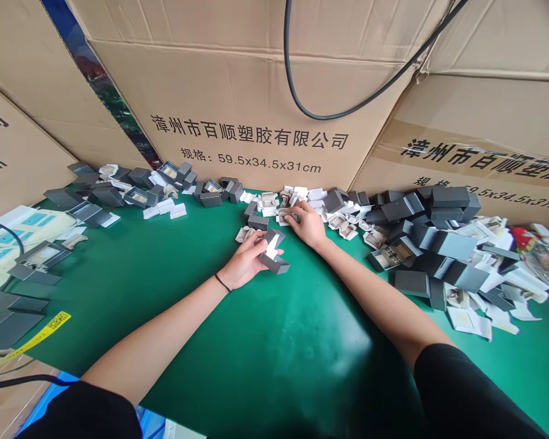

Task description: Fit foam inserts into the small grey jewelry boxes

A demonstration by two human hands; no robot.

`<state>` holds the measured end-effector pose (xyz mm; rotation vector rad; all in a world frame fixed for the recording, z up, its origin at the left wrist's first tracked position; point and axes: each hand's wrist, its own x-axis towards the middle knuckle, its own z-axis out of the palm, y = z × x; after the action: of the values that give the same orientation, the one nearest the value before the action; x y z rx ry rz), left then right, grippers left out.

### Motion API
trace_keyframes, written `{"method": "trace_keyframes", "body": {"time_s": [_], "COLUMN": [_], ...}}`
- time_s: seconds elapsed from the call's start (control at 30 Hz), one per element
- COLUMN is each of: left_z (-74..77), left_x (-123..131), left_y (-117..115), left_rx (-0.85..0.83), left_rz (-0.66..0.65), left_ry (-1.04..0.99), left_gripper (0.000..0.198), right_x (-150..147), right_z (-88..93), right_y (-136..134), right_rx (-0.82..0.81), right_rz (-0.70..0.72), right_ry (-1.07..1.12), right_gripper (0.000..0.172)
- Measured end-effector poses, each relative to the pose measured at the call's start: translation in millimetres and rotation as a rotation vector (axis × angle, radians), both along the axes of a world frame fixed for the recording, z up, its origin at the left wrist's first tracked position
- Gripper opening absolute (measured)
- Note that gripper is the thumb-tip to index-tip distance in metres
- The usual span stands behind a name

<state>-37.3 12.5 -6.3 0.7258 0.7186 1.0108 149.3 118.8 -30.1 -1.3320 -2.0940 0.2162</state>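
My left hand (246,263) is closed around a small dark grey gift box (274,263), which stands open with white showing inside. Farther forward, my right hand (308,224) reaches to the near side of a pile of small off-white molded inserts (348,229). Its thumb and forefinger pinch one small off-white insert (283,214), mostly hidden by the fingers. Just beyond the left hand lie another dark grey box (257,222) and a loose insert (244,234).
Dark grey boxes (443,204) and white pieces heap up on the right of the green table (201,360). More boxes (107,195) lie at back left. Large cardboard cartons (238,91) wall the rear, with a black cable (322,116) hanging before them. Yellow tape (43,334) lies left.
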Motion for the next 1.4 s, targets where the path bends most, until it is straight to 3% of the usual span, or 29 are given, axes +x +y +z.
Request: {"method": "trace_keyframes", "body": {"time_s": [0.2,0.5,0.57,0.67,0.8,0.9,1.1,1.4], "left_z": [-0.7,2.2,1.2,-0.2,-0.5,-0.4,0.1,0.1], "left_x": [0.9,-0.5,-3.4,-7.0,-6.7,-4.7,-3.8,-5.3], "left_y": [0.3,-3.6,-4.5,-4.8,-5.4,-6.1,-5.4,-2.5], "left_rx": [0.048,0.051,0.055,0.058,0.055,0.062,0.020,0.000], "left_rz": [-0.016,-0.085,-0.109,-0.122,-0.124,-0.148,-0.149,-0.201], "left_ry": [-0.022,-0.045,-0.084,-0.107,-0.139,-0.130,-0.137,-0.128], "left_gripper": [0.028,0.033,0.035,0.044,0.048,0.050,0.048,0.046], "right_x": [1.0,4.2,8.4,16.9,29.7,33.3,19.3,16.0], "right_z": [-3.8,24.1,26.0,22.5,15.0,14.4,18.8,14.8], "right_y": [-1.1,-6.2,-8.3,-17.8,-42.2,-62.2,-85.9,-85.8], "right_rx": [-0.013,0.011,-0.002,-0.127,-0.664,-0.918,-1.080,-0.955], "right_rz": [0.027,0.032,0.036,0.062,0.174,0.210,0.323,0.357], "right_ry": [-0.001,-0.393,-0.305,0.098,0.813,1.133,1.166,1.087], "right_gripper": [0.019,0.016,0.019,0.017,0.020,0.024,0.036,0.037]}}
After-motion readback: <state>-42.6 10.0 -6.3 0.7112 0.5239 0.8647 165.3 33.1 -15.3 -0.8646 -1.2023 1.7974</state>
